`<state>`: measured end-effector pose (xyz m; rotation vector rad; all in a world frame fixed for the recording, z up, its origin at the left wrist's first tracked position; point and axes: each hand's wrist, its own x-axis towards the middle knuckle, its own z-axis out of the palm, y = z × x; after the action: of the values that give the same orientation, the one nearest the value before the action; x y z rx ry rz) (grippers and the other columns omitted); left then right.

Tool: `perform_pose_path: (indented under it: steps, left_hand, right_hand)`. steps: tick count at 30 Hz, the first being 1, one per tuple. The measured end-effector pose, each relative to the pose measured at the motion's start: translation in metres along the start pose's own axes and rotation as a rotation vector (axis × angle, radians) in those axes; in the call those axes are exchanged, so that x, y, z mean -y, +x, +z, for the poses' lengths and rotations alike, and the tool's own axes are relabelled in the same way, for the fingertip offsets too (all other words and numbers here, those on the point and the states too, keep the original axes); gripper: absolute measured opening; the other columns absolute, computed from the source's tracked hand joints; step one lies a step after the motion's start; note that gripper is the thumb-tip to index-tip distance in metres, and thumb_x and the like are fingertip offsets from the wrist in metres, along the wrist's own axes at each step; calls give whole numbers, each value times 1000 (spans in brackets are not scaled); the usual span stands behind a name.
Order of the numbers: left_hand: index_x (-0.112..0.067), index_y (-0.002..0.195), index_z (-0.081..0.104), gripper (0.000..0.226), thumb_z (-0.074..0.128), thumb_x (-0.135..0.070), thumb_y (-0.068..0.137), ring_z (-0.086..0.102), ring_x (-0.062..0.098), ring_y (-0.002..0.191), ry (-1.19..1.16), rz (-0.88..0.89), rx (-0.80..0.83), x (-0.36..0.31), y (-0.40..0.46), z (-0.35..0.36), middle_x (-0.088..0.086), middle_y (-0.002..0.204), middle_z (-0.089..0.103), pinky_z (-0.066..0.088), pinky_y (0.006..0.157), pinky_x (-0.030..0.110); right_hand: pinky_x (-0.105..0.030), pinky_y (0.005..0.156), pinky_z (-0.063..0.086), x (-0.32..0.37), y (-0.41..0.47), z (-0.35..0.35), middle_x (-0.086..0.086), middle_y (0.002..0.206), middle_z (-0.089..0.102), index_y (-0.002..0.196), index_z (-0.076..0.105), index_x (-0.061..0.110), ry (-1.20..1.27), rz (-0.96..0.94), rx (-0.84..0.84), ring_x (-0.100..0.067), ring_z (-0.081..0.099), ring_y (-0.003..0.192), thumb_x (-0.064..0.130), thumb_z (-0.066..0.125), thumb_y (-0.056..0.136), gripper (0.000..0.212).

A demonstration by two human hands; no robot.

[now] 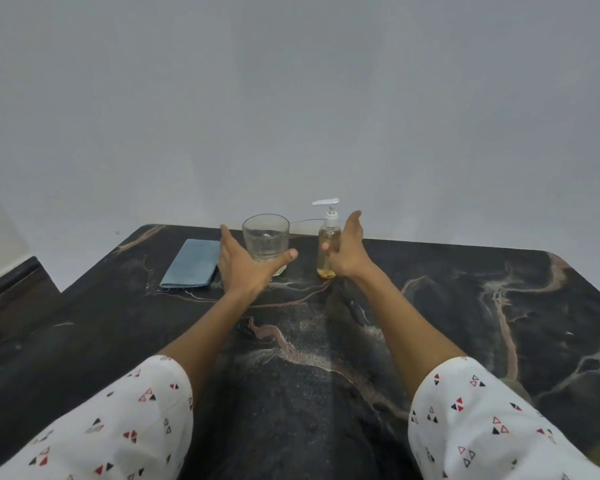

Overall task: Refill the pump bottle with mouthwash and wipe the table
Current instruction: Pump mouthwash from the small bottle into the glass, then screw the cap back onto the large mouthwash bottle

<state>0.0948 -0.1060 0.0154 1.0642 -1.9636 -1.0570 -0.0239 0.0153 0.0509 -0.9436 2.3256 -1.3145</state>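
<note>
A clear pump bottle (327, 249) with a white pump head stands near the table's far edge, holding a little yellowish liquid at its bottom. To its left stands a clear drinking glass (266, 237). My left hand (243, 266) reaches around the near side of the glass, fingers spread wide, thumb under its right side; I cannot tell whether it touches. My right hand (347, 251) is spread beside the bottle's right side, thumb in front of it, not closed on it. A folded blue-grey cloth (191, 263) lies flat left of the glass.
The table (465, 306) is dark marble with pale veins; its far edge meets a plain grey wall. A thin white cable runs along the far edge behind the bottle. A dark step or ledge sits lower left. My patterned white sleeves fill the near corners.
</note>
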Motion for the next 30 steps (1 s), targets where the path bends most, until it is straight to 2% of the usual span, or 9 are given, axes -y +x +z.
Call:
perform_pose_path:
  steps: [3, 6, 10, 14, 16, 18, 22, 27, 30]
  left_hand:
    - [-15, 150, -7, 136, 73, -66, 53, 5, 27, 146, 48, 102, -70, -9, -27, -7, 10, 159, 2, 11, 117, 47]
    - [-15, 149, 10, 107, 78, -40, 71, 23, 30, 140, -58, 170, -116, -31, -62, -10, 12, 155, 14, 26, 110, 44]
    - [-8, 138, 34, 68, 70, -24, 83, 40, 24, 131, -262, 207, -39, -67, -129, -15, 12, 142, 35, 32, 103, 29]
    - [-15, 116, 49, 40, 68, -6, 83, 48, 12, 122, -554, 191, 73, -97, -210, -22, 0, 125, 52, 39, 104, 25]
    - [-20, 101, 53, 31, 68, -2, 81, 56, 5, 113, -643, 180, 104, -103, -247, -26, -8, 112, 59, 45, 96, 21]
    - [-25, 93, 57, 33, 69, 2, 80, 61, -3, 103, -711, 149, 112, -103, -277, -27, -11, 105, 64, 51, 87, 19]
    - [-21, 88, 58, 33, 71, 7, 76, 69, 0, 84, -765, 83, 105, -102, -320, -22, -11, 92, 67, 52, 66, 10]
    - [-16, 88, 61, 25, 76, -1, 74, 69, 7, 71, -711, 55, 162, -105, -341, -12, -7, 86, 65, 55, 75, 29]
    - [-19, 82, 62, 24, 79, -5, 72, 67, 3, 67, -627, 83, 188, -103, -342, -1, -12, 69, 68, 53, 67, 22]
  right_hand:
    - [-36, 116, 11, 16, -26, -6, -12, 156, -21, 145, -25, 9, -7, 30, -136, -31, 2, 145, 2, 50, 94, 91]
    - [-35, 115, 14, 31, -73, -12, -7, 155, -27, 143, -31, 15, 23, -31, -120, -30, 2, 145, 0, 46, 95, 92]
    - [-40, 117, 19, 39, -147, -20, -5, 155, -25, 142, -32, 15, 46, -145, 0, -29, 8, 145, -2, 42, 95, 89]
    - [-13, 103, 15, 31, -227, -45, -2, 156, -17, 143, -30, 15, 31, -203, 57, -21, 10, 143, 3, 38, 99, 82]
    - [-20, 111, 18, 21, -270, -62, 0, 157, -11, 144, -28, 20, 80, -231, 76, -17, 12, 144, 6, 36, 100, 78]
    - [-27, 114, 25, 8, -308, -80, 5, 156, 4, 146, -19, 28, 138, -256, 85, -11, 24, 140, 9, 36, 101, 74]
    - [-24, 98, 44, -14, -365, -117, 8, 135, 42, 140, 19, 35, 249, -248, -13, -7, 53, 115, 1, 38, 100, 57]
    - [-25, 81, 52, -44, -387, -153, -1, 112, 62, 126, 51, 23, 354, -192, -218, -13, 65, 94, -6, 41, 97, 43]
    - [-21, 72, 53, -65, -384, -161, 3, 91, 66, 105, 63, 19, 429, -198, -481, -6, 64, 76, -13, 45, 91, 39]
